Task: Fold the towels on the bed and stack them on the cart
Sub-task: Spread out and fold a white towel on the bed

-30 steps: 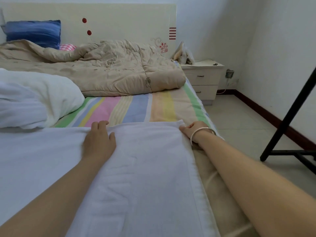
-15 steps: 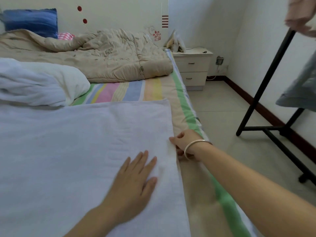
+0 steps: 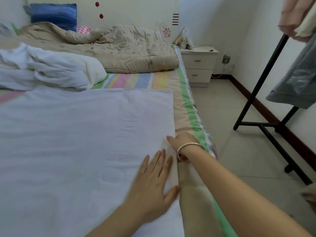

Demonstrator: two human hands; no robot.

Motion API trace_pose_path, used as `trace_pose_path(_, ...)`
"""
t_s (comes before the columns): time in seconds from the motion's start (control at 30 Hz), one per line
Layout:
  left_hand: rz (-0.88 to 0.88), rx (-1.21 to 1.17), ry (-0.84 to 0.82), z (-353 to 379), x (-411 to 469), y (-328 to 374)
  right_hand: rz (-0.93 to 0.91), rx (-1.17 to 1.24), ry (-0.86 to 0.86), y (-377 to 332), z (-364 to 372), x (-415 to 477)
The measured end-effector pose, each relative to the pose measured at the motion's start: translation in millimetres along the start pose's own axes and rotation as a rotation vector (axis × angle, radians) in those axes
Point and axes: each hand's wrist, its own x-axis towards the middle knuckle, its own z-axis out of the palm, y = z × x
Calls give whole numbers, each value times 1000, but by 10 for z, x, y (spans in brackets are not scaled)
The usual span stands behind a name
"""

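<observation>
A large white towel (image 3: 77,142) lies spread flat on the bed, its right edge near the mattress side. My left hand (image 3: 153,182) presses flat on it with straight fingers, close to that edge. My right hand (image 3: 181,142), a silver bangle on the wrist, grips the towel's right edge with fingers curled under it. A heap of crumpled white towels (image 3: 42,69) sits at the left beyond the spread one. No cart shows.
A beige quilt (image 3: 111,48) and a blue pillow (image 3: 53,15) lie by the headboard on a striped sheet (image 3: 136,80). A white nightstand (image 3: 198,64) stands at the bed's right. A black clothes rack (image 3: 261,79) with hanging garments stands on the tiled floor.
Both hands slid back along the towel from its far edge to its near right edge. My left hand moved right, next to my right hand. The view shifted slightly.
</observation>
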Motion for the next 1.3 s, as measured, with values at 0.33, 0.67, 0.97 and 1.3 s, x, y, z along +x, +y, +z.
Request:
trace_pose_path(0.33,229,-90,-144,-183,-315,235,-41,125,194,155,70,-360)
trace_pose_path(0.67,-582,-400,535,-796,-681,-1130,-420,-329,58,-665,760,-838)
trace_pose_path(0.97,-827,-200,508,-1242,-1061,-3064,-571,-326,-96,-2093,1524,-820)
trace_pose_path(1.3,-810,-126,356,-1306,-814,-4838,-622,-353,-87,-3809,2255,-36)
